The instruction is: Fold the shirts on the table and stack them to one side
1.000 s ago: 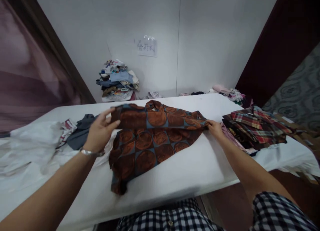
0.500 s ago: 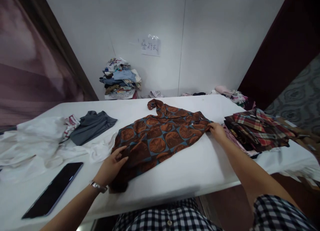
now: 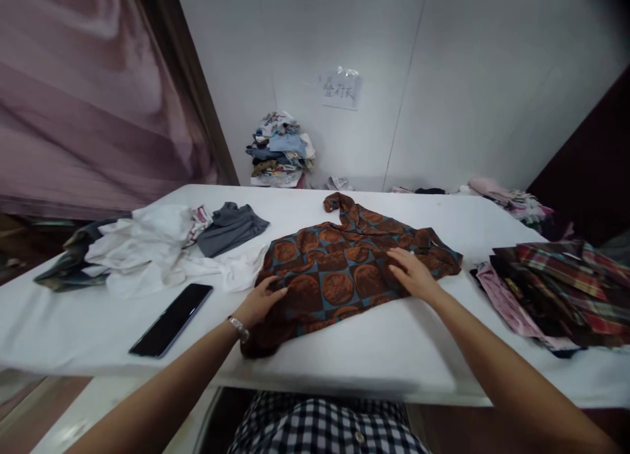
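Both hands lie on the shirt (image 3: 344, 270) at frame centre, on the table (image 3: 394, 349). Left hand (image 3: 258, 303) pinches its lower-left edge; right hand (image 3: 413, 277) presses flat, fingers spread, probably to smooth it. Phone (image 3: 172, 319) lies lower left.

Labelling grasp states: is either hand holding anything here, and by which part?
Left hand pinches the near-left edge of the brown, circle-patterned shirt lying on the white table. Right hand only rests flat on the shirt's middle, gripping nothing.
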`<state>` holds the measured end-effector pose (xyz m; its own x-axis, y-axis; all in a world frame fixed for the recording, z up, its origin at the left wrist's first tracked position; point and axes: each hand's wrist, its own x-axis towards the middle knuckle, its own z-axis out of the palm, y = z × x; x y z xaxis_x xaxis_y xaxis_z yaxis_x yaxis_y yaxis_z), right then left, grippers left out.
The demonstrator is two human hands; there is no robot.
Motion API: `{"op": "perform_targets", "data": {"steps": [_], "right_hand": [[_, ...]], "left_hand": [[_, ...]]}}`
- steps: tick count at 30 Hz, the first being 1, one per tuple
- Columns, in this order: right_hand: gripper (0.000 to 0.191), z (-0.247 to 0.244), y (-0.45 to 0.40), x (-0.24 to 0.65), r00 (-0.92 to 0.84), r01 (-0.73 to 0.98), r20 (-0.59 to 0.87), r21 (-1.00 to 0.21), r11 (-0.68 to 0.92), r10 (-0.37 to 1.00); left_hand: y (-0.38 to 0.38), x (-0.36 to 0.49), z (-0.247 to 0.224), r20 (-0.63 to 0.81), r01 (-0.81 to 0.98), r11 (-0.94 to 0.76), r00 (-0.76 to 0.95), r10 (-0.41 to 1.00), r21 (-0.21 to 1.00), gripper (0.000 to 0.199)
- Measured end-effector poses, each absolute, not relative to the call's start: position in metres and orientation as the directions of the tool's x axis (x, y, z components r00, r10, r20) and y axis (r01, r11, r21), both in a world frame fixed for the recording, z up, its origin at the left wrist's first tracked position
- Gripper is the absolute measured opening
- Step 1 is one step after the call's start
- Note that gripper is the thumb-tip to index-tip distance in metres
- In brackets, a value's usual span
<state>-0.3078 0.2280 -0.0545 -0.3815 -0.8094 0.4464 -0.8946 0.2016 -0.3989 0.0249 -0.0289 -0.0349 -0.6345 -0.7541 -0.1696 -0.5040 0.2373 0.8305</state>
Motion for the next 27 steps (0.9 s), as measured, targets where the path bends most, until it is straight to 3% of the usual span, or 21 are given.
{"op": "perform_targets", "data": {"steps": [3, 6, 9, 13, 20, 27], "right_hand": [[0.051, -0.066, 0.203, -0.286, -0.331, -0.909, 0.310, -0.359, 0.213, -0.891], [0.059, -0.085, 0.196, -0.287, -0.362, -0.913, 0.147, -0.255, 0.318, -0.921], [0.060, -0.102, 0.198, -0.294, -0.379, -0.918, 0.120, -0.173, 0.357, -0.918], [0.062, -0.111, 0.201, -0.297, -0.374, -0.924, 0.117, -0.130, 0.359, -0.920], [0.062, -0.107, 0.201, -0.295, -0.373, -0.924, 0.107, -0.130, 0.359, -0.922], [0.064, -0.103, 0.200, -0.292, -0.405, -0.906, 0.043, -0.154, 0.394, -0.913]], "left_hand": [[-0.026, 0.025, -0.036, -0.076, -0.465, 0.323, -0.656, -0.751, 0.824, 0.053], [-0.030, 0.035, -0.030, 0.003, -0.576, 0.507, -0.659, -0.752, 0.642, 0.052], [-0.050, 0.044, -0.019, 0.054, -0.681, 0.585, -0.631, -0.774, 0.440, 0.043], [-0.092, 0.026, -0.008, 0.119, -0.706, 0.606, -0.610, -0.783, 0.368, 0.036], [-0.153, -0.067, -0.023, 0.036, -0.740, 0.631, -0.642, -0.766, 0.235, 0.043], [-0.186, -0.101, -0.034, -0.130, -0.845, 0.518, -0.533, -0.836, 0.133, 0.031]]}}
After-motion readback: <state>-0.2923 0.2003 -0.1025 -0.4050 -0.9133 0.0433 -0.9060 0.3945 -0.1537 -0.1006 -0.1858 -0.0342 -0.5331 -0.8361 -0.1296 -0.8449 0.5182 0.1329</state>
